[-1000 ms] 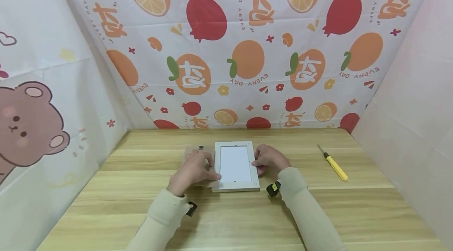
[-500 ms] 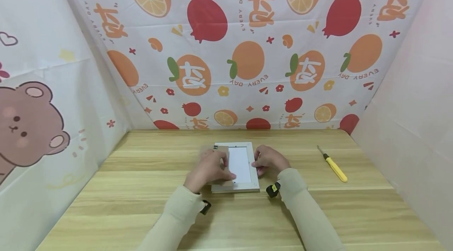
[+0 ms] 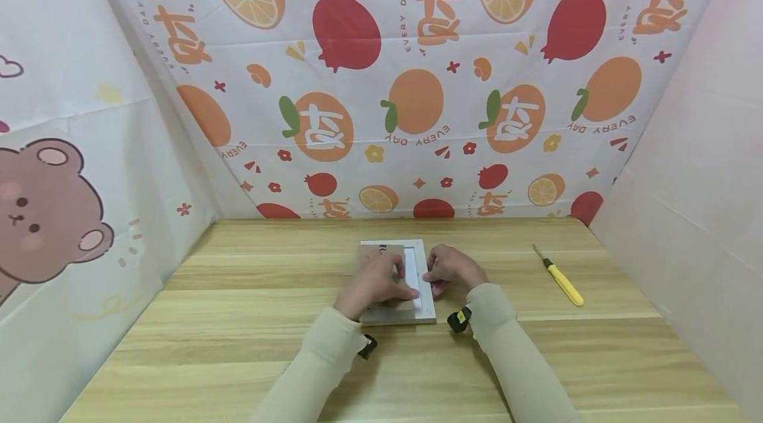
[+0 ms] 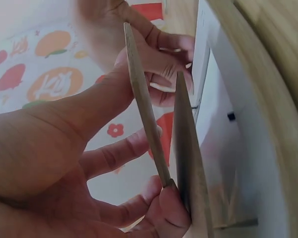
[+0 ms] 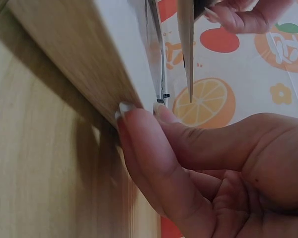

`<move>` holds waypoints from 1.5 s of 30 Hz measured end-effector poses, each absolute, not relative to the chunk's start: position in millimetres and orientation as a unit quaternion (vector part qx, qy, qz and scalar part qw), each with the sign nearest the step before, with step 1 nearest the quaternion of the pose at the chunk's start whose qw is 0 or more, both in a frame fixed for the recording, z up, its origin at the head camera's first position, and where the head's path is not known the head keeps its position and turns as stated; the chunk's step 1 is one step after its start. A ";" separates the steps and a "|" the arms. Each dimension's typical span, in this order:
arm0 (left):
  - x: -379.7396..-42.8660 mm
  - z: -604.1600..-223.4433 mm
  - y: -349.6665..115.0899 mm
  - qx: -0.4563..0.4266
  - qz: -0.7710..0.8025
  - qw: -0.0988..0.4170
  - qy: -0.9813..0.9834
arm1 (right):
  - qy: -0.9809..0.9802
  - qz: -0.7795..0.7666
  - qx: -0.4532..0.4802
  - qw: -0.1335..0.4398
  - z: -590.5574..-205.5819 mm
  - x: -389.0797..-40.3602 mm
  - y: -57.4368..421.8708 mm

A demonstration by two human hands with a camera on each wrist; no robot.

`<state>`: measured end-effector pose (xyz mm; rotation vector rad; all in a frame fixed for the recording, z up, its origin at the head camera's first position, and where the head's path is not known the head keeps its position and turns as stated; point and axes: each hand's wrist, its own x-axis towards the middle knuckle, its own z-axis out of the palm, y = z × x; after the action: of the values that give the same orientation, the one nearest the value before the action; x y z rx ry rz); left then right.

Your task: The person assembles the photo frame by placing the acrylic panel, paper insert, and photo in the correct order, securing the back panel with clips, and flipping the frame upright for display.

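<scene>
A white picture frame (image 3: 420, 257) lies back up on the table, with a white sheet (image 3: 410, 271) partly showing in its opening. My left hand (image 3: 372, 285) holds a brown backing board (image 3: 368, 255) over the frame's left part, hiding much of the opening. Close up in the left wrist view, the thumb and fingers pinch a thin brown flap (image 4: 145, 106) standing out from the board, and the board lies tilted near the frame. On the opposite side, my right hand (image 3: 451, 269) pinches the frame's right edge between thumb and fingers.
A yellow-handled screwdriver (image 3: 565, 282) lies on the wooden table (image 3: 536, 363) to the right. Behind the table hangs a fruit-print cloth (image 3: 381, 79), with pale cloth sides left and right.
My left hand has moved right, bringing the backing board from beside the frame to over it and covering most of the white sheet. The right hand has stayed at the frame's edge.
</scene>
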<state>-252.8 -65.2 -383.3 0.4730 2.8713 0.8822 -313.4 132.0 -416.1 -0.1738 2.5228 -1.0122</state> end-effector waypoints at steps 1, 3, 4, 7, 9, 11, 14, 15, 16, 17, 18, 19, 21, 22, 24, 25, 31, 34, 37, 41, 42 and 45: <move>-252.8 -383.8 -63.2 0.156 0.287 0.051 0.944 | 0.907 -0.362 -0.062 0.207 -415.9 -313.6 132.0; -252.8 -384.8 -59.2 0.156 0.282 0.051 0.945 | 0.907 -0.360 -0.062 0.207 -415.5 -313.8 132.0; -252.7 -385.3 -57.3 0.157 0.279 0.050 0.946 | 0.907 -0.361 -0.062 0.207 -415.6 -313.9 131.9; -253.2 -387.4 -51.7 0.162 0.275 0.049 0.946 | 0.907 -0.361 -0.068 0.205 -416.1 -314.0 131.8; -253.7 -388.9 -48.2 0.165 0.276 0.050 0.945 | 0.907 -0.362 -0.072 0.203 -416.6 -313.8 131.8; -254.3 -390.4 -45.2 0.166 0.278 0.055 0.945 | 0.908 -0.360 -0.077 0.198 -416.9 -313.9 131.5; -254.5 -392.0 -41.9 0.162 0.282 0.060 0.944 | 0.913 -0.352 -0.077 0.190 -417.1 -314.4 131.0; -254.4 -392.2 -41.1 0.161 0.284 0.061 0.943 | 0.917 -0.345 -0.080 0.185 -417.3 -314.8 130.7; -254.2 -392.5 -40.4 0.159 0.288 0.061 0.942 | 0.920 -0.339 -0.081 0.180 -417.4 -315.1 130.4; -253.9 -392.6 -39.7 0.157 0.291 0.062 0.942 | 0.923 -0.333 -0.083 0.177 -417.5 -315.4 130.3; -253.5 -392.5 -38.9 0.155 0.295 0.062 0.941 | 0.925 -0.328 -0.085 0.174 -417.5 -315.6 130.3; -253.3 -392.7 -38.2 0.153 0.298 0.062 0.940 | 0.925 -0.327 -0.085 0.174 -417.6 -315.9 130.2; -253.3 -393.6 -37.1 0.149 0.305 0.060 0.939 | 0.926 -0.325 -0.087 0.172 -417.6 -316.4 130.4; -253.4 -394.2 -36.8 0.147 0.306 0.059 0.939 | 0.925 -0.326 -0.087 0.173 -417.6 -316.5 130.5; -254.0 -395.2 -36.4 0.145 0.305 0.058 0.939 | 0.922 -0.333 -0.084 0.179 -417.5 -316.2 130.7; -254.5 -396.1 -36.5 0.145 0.305 0.056 0.940 | 0.921 -0.334 -0.084 0.180 -417.5 -316.1 130.8; -256.7 -398.1 -35.4 0.147 0.304 0.052 0.940 | 0.930 -0.316 -0.083 0.169 -417.4 -314.7 130.8; -257.5 -398.5 -34.8 0.146 0.307 0.052 0.939 | 0.932 -0.311 -0.086 0.165 -417.4 -314.1 130.6; -258.5 -400.7 -34.9 0.141 0.312 0.056 0.938 | 0.933 -0.309 -0.085 0.167 -418.1 -314.1 129.9; -260.4 -404.9 -34.7 0.138 0.312 0.057 0.938 | 0.932 -0.309 -0.078 0.171 -418.2 -314.4 129.2; -261.1 -405.6 -34.5 0.138 0.312 0.055 0.938 | 0.931 -0.311 -0.077 0.172 -418.2 -314.5 129.2; -262.4 -406.5 -33.7 0.137 0.309 0.052 0.940 | 0.929 -0.319 -0.075 0.173 -417.7 -314.7 129.7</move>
<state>-262.4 -33.7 -406.5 0.4179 2.8576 0.9398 -314.7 129.7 -417.7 -0.2119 2.6360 -0.9038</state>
